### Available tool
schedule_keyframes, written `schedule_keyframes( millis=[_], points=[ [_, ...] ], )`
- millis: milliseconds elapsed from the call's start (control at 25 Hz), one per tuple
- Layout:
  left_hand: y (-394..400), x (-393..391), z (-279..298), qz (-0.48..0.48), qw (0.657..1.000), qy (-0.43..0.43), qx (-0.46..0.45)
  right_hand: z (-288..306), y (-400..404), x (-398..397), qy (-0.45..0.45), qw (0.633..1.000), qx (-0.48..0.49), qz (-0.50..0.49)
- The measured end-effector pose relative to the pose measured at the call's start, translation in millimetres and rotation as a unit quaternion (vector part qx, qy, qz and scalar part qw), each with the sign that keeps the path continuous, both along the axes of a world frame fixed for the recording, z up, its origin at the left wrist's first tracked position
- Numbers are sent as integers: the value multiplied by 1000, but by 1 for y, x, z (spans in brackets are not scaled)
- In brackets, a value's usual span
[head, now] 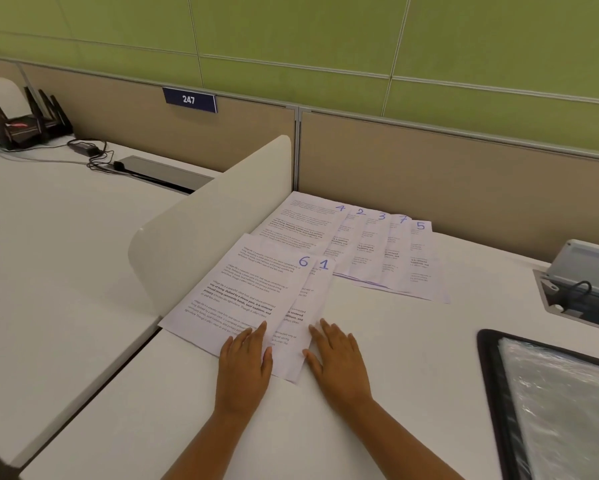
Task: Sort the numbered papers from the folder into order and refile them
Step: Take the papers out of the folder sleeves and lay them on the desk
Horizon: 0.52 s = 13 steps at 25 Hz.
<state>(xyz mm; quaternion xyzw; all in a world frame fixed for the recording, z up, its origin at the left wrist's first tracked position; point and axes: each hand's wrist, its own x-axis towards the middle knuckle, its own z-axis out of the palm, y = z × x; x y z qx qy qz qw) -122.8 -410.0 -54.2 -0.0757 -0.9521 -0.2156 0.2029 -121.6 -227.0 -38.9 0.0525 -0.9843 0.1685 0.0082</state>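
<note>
Printed sheets with blue handwritten numbers lie on the white desk (412,341). Sheet 6 (235,289) overlaps sheet 1 (308,317) near me. Behind them sheets 4 (305,220), 2 (346,237), 3 (370,251), 7 (395,258) and 5 (422,265) fan out to the right, each overlapping its neighbour. My left hand (246,368) lies flat, fingers straight, on the near edge of sheet 6. My right hand (336,362) rests flat on the desk, its fingertips touching the right edge of sheet 1. The black folder (492,393) with clear plastic sleeves lies open at the right.
A cream divider panel (215,216) stands left of the papers. A beige partition wall (447,171) closes the back of the desk. A grey cable box (582,282) with a black cord sits at the right. A black router (21,126) and cables are on the neighbouring desk.
</note>
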Motion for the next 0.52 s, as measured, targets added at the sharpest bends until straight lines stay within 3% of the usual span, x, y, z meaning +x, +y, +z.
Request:
schedule_keyframes(
  millis=[320, 520],
  points=[
    [23, 37, -5, -72, 996, -11, -57, -7, 23, 51, -61, 994, 69, 59],
    [57, 54, -3, -94, 995, -26, -38, -10, 49, 86, -73, 985, 133, 79]
  ],
)
